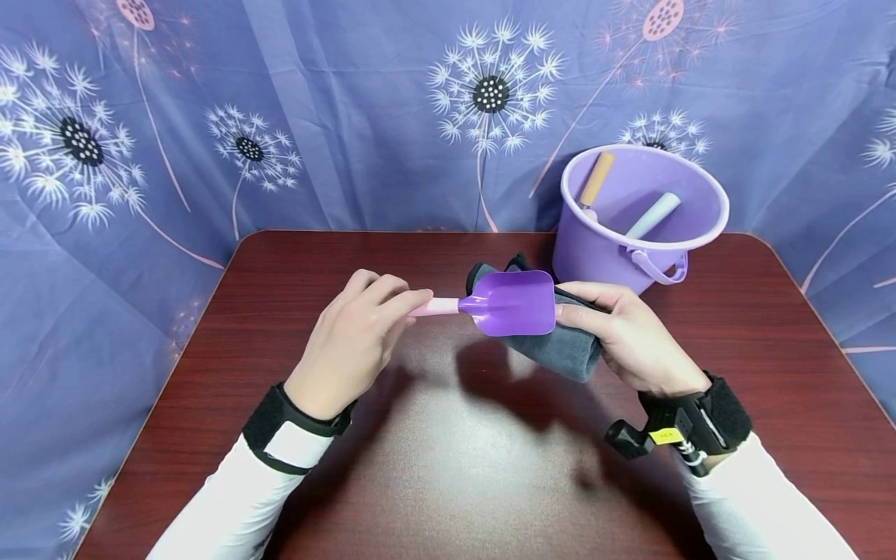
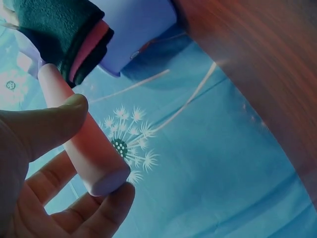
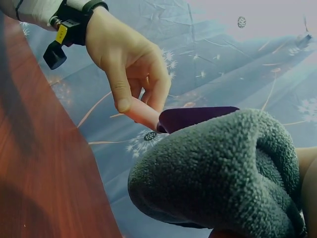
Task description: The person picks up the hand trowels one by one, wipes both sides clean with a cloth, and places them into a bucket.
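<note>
A small toy shovel with a purple blade and a pink handle is held up above the table. My left hand pinches the handle between thumb and fingers, as the left wrist view shows closely. In my right hand is a folded dark grey cloth, gripped with the thumb on top. The cloth lies behind and under the blade, against its far end. In the right wrist view the fuzzy cloth covers much of the blade and hides most of the right hand's fingers.
A purple bucket stands at the back right of the dark red wooden table. Inside it lean a tan handle and a pale blue handle. A blue dandelion-print curtain hangs behind the table.
</note>
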A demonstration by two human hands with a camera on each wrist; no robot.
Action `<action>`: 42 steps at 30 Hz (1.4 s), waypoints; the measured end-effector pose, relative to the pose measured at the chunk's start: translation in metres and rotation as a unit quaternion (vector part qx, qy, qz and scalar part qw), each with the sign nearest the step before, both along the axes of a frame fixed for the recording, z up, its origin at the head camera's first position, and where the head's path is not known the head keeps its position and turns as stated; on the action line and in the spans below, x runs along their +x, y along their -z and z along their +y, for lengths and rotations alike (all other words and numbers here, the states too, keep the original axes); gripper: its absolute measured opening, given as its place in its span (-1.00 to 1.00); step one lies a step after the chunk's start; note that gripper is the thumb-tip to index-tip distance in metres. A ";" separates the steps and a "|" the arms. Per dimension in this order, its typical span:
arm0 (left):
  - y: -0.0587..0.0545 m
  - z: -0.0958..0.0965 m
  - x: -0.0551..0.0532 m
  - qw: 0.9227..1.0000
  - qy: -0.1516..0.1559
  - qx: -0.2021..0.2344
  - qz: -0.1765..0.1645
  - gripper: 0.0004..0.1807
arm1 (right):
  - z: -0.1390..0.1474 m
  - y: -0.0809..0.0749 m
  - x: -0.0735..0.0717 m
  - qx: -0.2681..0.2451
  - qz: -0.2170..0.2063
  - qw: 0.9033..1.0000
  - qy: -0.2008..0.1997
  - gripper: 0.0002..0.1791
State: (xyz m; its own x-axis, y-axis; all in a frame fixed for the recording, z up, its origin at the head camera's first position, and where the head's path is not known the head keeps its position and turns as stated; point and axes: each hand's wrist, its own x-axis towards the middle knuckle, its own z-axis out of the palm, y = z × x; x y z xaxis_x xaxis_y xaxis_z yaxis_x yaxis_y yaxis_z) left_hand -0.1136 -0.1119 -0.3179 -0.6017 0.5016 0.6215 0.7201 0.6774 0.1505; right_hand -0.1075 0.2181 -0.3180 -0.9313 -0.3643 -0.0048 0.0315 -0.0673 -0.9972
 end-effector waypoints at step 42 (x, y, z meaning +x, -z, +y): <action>0.002 -0.024 -0.015 0.997 -0.062 -0.030 0.019 -0.71 | 0.011 -0.009 -0.001 -0.034 -0.019 0.999 0.027 -0.69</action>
